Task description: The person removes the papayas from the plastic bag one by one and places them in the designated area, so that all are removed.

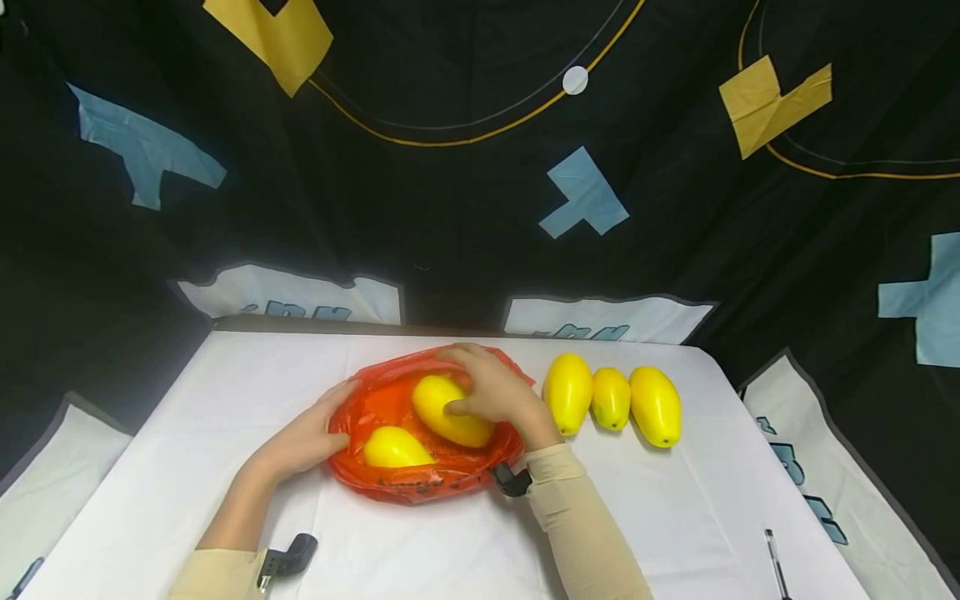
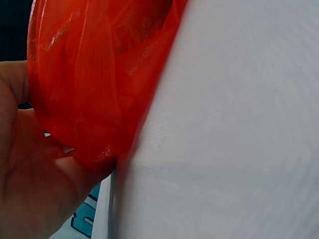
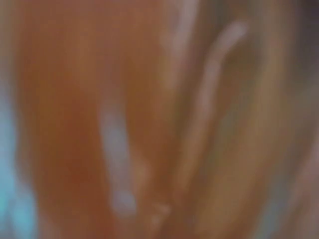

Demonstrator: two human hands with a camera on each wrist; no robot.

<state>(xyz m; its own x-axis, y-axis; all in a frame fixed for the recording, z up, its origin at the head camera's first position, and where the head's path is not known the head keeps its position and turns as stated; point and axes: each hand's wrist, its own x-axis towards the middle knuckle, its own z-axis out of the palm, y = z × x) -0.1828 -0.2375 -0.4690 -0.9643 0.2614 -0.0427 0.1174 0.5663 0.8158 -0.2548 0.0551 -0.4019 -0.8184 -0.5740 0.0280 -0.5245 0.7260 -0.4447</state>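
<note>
A red plastic bag (image 1: 390, 402) lies spread on the table with its mouth facing up. My left hand (image 1: 305, 439) grips the bag's left rim, thumb over the edge; in the left wrist view, fingers of the left hand (image 2: 45, 174) pass behind the red plastic (image 2: 94, 89). Inside the bag my right hand (image 1: 491, 387) holds a large yellow mango (image 1: 435, 404), thumb on its near side and fingers over its far side. Another yellow mango (image 1: 396, 448) sits in the bag's front left part. The right wrist view is a close orange-brown blur.
Right of the bag, three yellow mangoes stand in a row: one left (image 1: 568, 393), a smaller middle one (image 1: 611, 399) and one right (image 1: 656, 406). A pen (image 1: 777, 563) lies near the front right edge of the white table (image 1: 705, 517). Dark cloth (image 1: 450, 225) hangs behind.
</note>
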